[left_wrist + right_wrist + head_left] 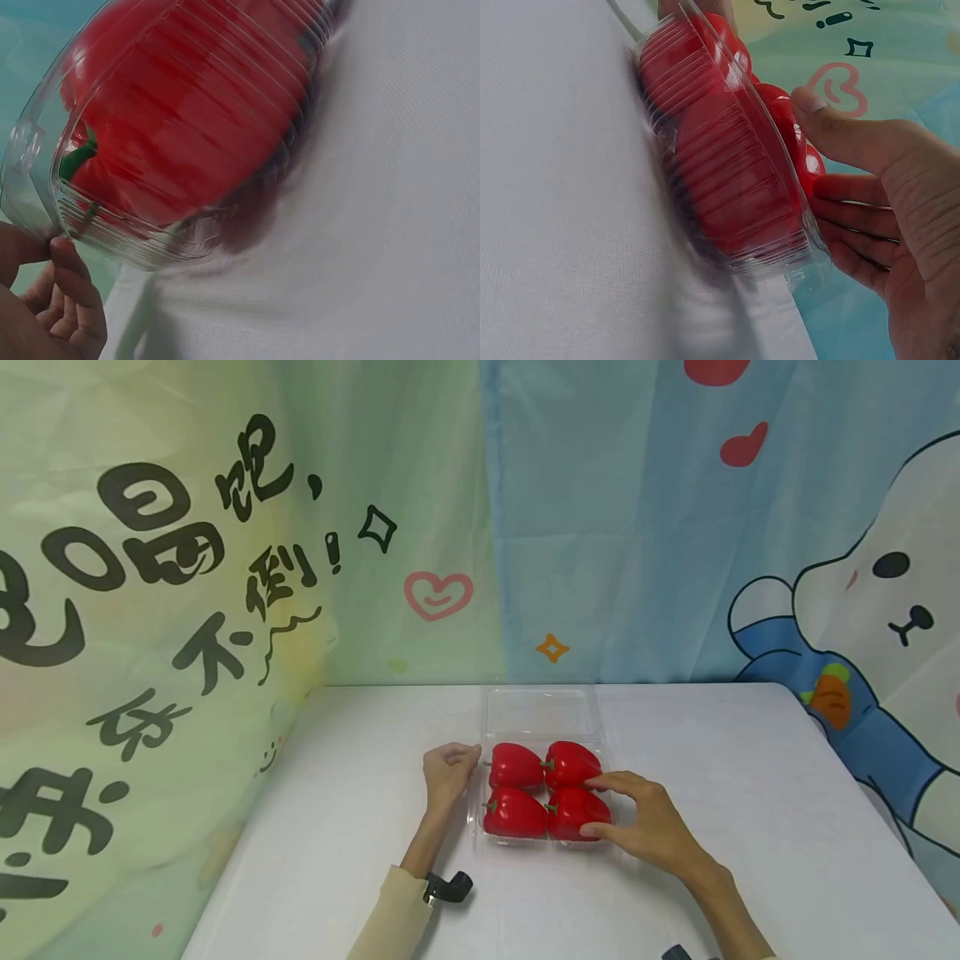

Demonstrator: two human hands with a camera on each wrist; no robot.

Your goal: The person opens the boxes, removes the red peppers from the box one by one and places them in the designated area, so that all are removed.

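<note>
Several red bell peppers with green stems fill a clear plastic clamshell box point(476, 818) in the head view, set in two rows. My left hand point(448, 772) pinches the box's left rim between thumb and forefinger, as the left wrist view shows, beside a red pepper point(187, 112) behind the ribbed wall. On the other side my right hand point(647, 822) spans the front right bell pepper point(573, 810), thumb at its near side and fingers at its far side. In the right wrist view the thumb point(817, 120) lies against red pepper above the rim, the other fingers along the box's edge.
The box's clear lid point(542, 714) lies folded back toward the table's far edge. A white tabletop point(360, 743) spreads around the box. Printed curtains point(570, 527) hang behind and to the left, and a black wrist strap device point(450, 887) sits on the left wrist.
</note>
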